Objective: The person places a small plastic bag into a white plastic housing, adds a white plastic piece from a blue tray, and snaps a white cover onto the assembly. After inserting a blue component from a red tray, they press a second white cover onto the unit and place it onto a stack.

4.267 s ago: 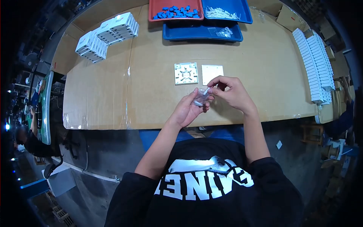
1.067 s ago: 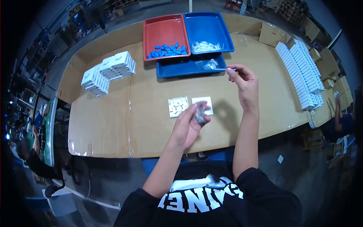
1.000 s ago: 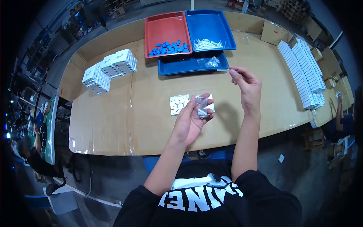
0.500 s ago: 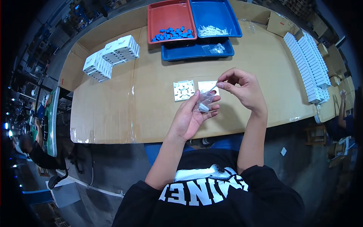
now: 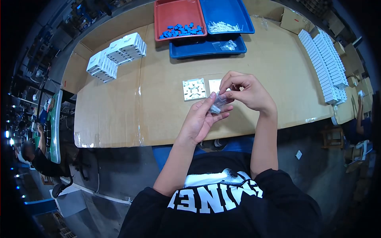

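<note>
A small clear plastic bag (image 5: 216, 108) with white pieces in it is held by my left hand (image 5: 201, 119), thumb pressed on its edge and the other fingers behind it. My right hand (image 5: 249, 93) pinches at the bag's upper edge with thumb and forefinger; whether it also grips a small part there is hidden. Behind my hands, a square white plate with cut-outs (image 5: 194, 90) lies on the cardboard-covered table (image 5: 115, 115). To its right is a second white plate (image 5: 214, 85), mostly covered by my right hand.
At the back stand a red tray (image 5: 174, 14) of blue pieces, a blue tray (image 5: 226, 12) of white sticks and a lower blue tray (image 5: 190, 52). White boxes (image 5: 102, 66) stack left, white units (image 5: 323, 67) right. Other people work at both sides.
My right hand has come left and down to the bag's mouth, closing the gap between my hands. The view has shifted slightly. My left hand still holds the bag.
</note>
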Demonstrator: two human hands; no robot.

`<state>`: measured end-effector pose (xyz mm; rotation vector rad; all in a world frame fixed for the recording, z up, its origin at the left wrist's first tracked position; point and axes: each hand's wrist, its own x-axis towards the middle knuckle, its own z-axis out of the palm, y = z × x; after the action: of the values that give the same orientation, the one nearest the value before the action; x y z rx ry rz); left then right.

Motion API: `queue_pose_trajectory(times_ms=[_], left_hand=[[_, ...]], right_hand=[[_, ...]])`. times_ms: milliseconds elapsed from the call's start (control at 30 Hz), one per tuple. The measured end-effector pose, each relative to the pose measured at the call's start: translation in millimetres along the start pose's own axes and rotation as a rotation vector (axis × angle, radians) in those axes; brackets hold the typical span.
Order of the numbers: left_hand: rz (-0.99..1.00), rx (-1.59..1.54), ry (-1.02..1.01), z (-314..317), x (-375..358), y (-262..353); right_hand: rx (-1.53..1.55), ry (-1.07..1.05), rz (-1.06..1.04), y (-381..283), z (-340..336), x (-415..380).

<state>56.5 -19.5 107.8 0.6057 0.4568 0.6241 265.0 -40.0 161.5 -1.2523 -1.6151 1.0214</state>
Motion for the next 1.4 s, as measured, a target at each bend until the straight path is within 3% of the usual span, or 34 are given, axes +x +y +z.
queue_pose_trajectory(times_ms=[233,667,733,867,933,1033,1167,1267,1333,1400], left_hand=[[0.044,0.18,0.076,1,1,-5],[0.054,0.158,0.077,-8,5,-14],[0.062,0.216,0.076,-4,4,-10],[0.103,0.328,0.086,-2,3,-8],[0.247,0.581,0.01,-6,4,-11],[0.264,0.567,0.033,-5,4,-9],[0.306,0.586,0.046,-2,2,-9],[0.329,0.563,0.075,-4,3,-11],[0.36,0.593,0.098,-6,3,-12],[0.364,0.639,0.165,-10,3,-15]], right_hand=[[0.001,-0.061,0.0,14,2,2],[0.13,-0.277,0.14,7,0,-7],[0.041,-0.256,0.04,13,-2,-5],[0.024,-0.173,0.041,15,-6,-6],[0.085,-0.084,0.054,16,-7,-6],[0.115,-0.038,0.165,20,-13,-9],[0.201,-0.017,0.16,24,-6,-9],[0.262,-0.006,0.104,26,6,-7],[0.295,0.159,0.025,29,18,-5],[0.369,0.188,-0.024,30,31,-4]])
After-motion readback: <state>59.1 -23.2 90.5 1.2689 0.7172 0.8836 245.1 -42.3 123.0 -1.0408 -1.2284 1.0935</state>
